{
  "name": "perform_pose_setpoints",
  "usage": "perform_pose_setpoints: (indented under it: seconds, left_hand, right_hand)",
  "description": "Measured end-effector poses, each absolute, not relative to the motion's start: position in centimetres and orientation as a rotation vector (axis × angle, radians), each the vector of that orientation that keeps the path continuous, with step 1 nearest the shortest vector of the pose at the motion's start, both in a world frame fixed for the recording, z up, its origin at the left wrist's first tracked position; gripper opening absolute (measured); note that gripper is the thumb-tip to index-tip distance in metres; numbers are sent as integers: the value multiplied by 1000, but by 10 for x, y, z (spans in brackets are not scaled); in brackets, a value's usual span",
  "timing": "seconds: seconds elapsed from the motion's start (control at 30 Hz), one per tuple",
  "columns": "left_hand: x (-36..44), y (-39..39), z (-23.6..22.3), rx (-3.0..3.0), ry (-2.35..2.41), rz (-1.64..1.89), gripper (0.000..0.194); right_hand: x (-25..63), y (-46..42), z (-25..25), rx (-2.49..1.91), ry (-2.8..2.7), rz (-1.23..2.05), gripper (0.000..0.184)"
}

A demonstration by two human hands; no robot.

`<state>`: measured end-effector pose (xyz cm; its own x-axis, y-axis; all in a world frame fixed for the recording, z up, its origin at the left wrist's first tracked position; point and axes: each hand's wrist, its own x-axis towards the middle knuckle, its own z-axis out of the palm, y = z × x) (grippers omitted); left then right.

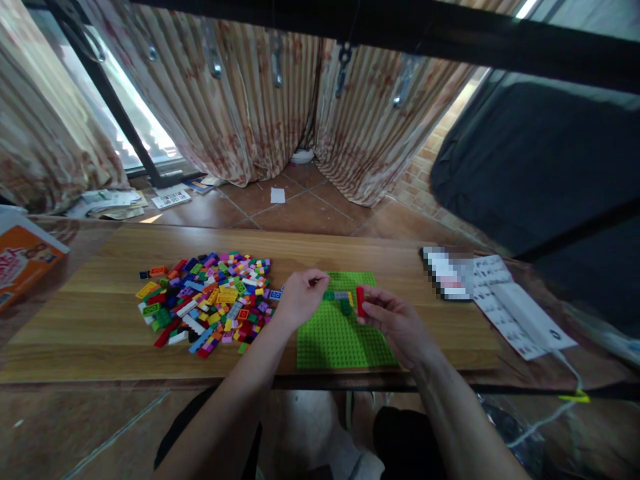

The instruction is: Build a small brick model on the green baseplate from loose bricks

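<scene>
A green baseplate (340,343) lies on the wooden table in front of me. Near its far part stand a few joined bricks (341,295), green, grey and yellow, with a dark green brick (347,307) just nearer to me. My right hand (393,317) is over the plate's right side, its thumb and fingers pinching a long red brick (361,302). My left hand (303,297) hovers at the plate's left edge with its fingers curled together; what they hold, if anything, is hidden. A blue brick (275,295) lies just left of that hand.
A big pile of mixed coloured bricks (215,300) spreads over the table's left half. At the right lie a blurred phone-like object (447,273) and a white printed sheet (520,307) with a cable. An orange box (27,257) sits at far left.
</scene>
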<state>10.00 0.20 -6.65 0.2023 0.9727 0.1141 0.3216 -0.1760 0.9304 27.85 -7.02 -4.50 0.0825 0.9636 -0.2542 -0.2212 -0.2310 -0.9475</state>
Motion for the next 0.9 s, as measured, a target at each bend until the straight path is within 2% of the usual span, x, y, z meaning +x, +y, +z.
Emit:
perform_pose_setpoints:
  seconds: [0.1, 0.47, 0.9]
  left_hand:
    - [102, 2, -66, 1725, 1267, 930, 21]
    - [110, -8, -67, 2072, 1420, 720, 21]
    - [111, -9, -70, 2233, 1395, 624, 20]
  right_hand:
    - [285, -70, -48, -1411, -942, 1312, 35]
    - [287, -71, -69, -2014, -1609, 649, 33]
    - [275, -71, -58, -2094, -1702, 698, 23]
